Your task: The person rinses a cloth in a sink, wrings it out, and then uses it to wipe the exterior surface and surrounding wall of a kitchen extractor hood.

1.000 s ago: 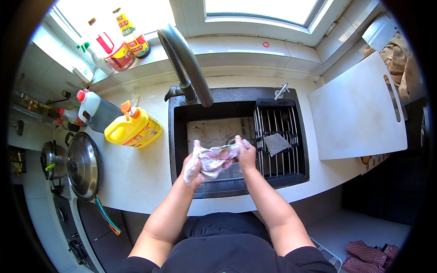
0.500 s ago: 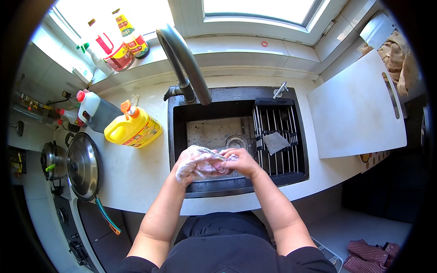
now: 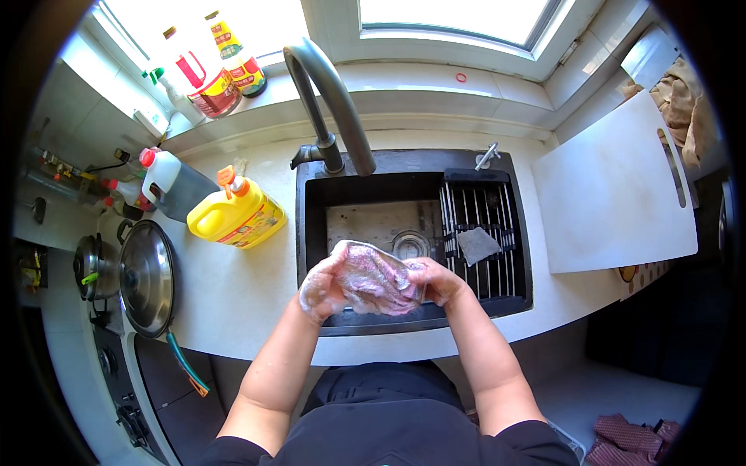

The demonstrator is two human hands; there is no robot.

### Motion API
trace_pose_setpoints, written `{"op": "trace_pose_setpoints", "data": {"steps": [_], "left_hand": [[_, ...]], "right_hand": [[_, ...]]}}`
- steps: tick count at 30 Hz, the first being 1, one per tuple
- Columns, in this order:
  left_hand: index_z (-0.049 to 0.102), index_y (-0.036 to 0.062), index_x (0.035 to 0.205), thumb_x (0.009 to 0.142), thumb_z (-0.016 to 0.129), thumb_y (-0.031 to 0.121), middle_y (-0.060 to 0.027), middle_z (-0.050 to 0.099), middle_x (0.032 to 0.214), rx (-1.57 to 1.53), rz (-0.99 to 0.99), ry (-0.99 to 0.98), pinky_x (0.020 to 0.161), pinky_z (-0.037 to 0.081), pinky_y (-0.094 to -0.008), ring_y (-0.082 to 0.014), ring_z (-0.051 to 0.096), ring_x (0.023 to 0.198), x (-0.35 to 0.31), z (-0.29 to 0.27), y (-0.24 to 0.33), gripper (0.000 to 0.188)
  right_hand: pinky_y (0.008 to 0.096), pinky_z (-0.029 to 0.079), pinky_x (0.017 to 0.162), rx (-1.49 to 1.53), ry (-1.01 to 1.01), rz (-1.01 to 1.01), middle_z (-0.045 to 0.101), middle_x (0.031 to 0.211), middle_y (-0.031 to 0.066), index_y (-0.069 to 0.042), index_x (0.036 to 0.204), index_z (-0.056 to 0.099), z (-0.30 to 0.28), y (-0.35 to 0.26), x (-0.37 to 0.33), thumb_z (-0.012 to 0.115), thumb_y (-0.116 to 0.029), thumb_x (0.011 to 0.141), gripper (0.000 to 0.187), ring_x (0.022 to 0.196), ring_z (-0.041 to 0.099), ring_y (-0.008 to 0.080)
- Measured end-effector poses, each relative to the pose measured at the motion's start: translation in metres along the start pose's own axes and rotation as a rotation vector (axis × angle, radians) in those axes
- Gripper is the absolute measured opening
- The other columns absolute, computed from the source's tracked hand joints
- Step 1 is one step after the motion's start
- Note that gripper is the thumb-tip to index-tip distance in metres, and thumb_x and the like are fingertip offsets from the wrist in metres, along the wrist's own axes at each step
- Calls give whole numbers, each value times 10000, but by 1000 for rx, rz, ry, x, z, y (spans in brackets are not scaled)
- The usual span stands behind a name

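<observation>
A soapy pink-and-white cloth (image 3: 373, 278) is stretched between my two hands over the front part of the dark sink (image 3: 365, 325). My left hand (image 3: 320, 287), coated in suds, grips the cloth's left side. At its right end, the fingers of my right hand (image 3: 437, 281) are closed on the fabric. Behind the cloth shows the round drain (image 3: 410, 245) in the sink's bottom. A grey scouring pad (image 3: 478, 245) lies on the metal rack (image 3: 497, 276) across the sink's right side.
A grey faucet (image 3: 342, 101) arches over the sink. On the left stand a yellow pump jug (image 3: 237, 213), a jug of dark liquid (image 3: 179, 186) and a lidded pan (image 3: 146, 276). A white cutting board (image 3: 614, 194) leans at the right. Bottles (image 3: 241, 66) line the windowsill.
The bunched cloth has been spread out wider, showing more of its pink surface. My hands have moved slightly apart, the right one shifting right. The whole view has shifted a little.
</observation>
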State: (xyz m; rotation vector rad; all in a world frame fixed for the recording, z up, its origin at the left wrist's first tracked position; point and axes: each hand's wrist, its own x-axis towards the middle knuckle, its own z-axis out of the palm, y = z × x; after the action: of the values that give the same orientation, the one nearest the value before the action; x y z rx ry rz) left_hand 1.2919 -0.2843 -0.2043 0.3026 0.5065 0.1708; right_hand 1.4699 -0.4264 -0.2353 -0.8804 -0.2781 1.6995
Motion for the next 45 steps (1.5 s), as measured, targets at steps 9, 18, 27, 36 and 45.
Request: {"op": "trace_pose_setpoints", "data": {"steps": [9,18,27,36,45], "left_hand": [[538,6,1150,869,504,323,-157,577,1142,-34,-19,-42,983,368,-446,-302,542,1067,0,14,0,425],[615,33,878,811,657,222,-62,619,837,542,125,292,716,507,-304,-177,606,781,10,-2,-14,204],[460,141,721,920,440,441,7,493,613,254,384,420,532,433,-272,-119,513,558,23,15,-25,361],[539,111,818,933,453,364,-46,554,786,144,115,325,603,471,-300,-153,560,706,35,6,-54,290],[542,77,818,919,461,372,-66,547,722,69,-1,397,560,443,-330,-196,536,637,37,17,-44,323]], "right_hand": [[260,449,668,353,156,-315,585,752,19,-68,801,588,-10,17,-2,595,-142,726,106,688,550,117],[325,490,719,271,372,-375,618,839,45,-91,836,570,26,17,6,558,-201,811,113,803,597,155],[316,496,626,-748,568,-848,564,793,103,-40,785,544,81,22,4,638,-132,698,157,678,576,231],[333,444,622,-862,739,-1195,522,715,147,-39,758,497,64,46,41,663,-99,652,206,662,539,290],[385,428,631,-996,794,-1190,505,735,144,-58,729,479,50,55,48,646,-100,645,191,642,502,295]]}}
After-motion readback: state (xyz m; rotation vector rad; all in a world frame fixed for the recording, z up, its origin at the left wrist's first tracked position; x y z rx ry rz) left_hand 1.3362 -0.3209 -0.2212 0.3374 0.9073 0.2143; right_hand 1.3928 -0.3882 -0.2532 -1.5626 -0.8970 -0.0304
